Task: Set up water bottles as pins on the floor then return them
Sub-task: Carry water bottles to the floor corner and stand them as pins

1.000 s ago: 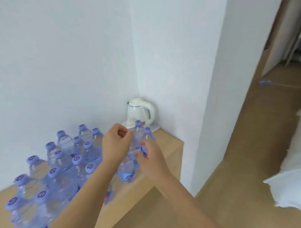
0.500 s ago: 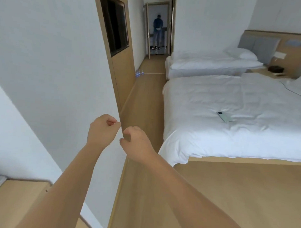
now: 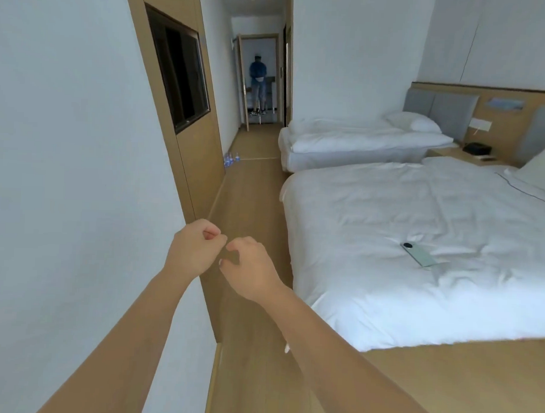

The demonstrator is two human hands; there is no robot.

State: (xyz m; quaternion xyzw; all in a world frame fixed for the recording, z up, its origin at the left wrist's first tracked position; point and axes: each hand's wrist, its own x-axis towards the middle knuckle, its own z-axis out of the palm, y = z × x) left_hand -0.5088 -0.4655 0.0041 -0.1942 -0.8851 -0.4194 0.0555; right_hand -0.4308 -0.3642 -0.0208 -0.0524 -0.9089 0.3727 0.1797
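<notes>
A small cluster of clear water bottles with blue caps [image 3: 231, 159] stands on the wooden floor far down the aisle, by the wall panel. My left hand [image 3: 195, 250] is a closed fist held out in front of me, with nothing in it. My right hand [image 3: 251, 271] is just beside it, fingers loosely curled, also holding nothing. Both hands are far from the bottles. The table with the other bottles is out of view.
A narrow wooden floor aisle [image 3: 250, 193] runs between the left wall with a dark screen [image 3: 177, 67] and two white beds [image 3: 418, 230]. A phone [image 3: 419, 254] lies on the near bed. A person [image 3: 257, 82] stands in the far doorway.
One second ago both hands were on bottles on the corner table. The view has since swung to the room, and both hands are now held out with nothing in them.
</notes>
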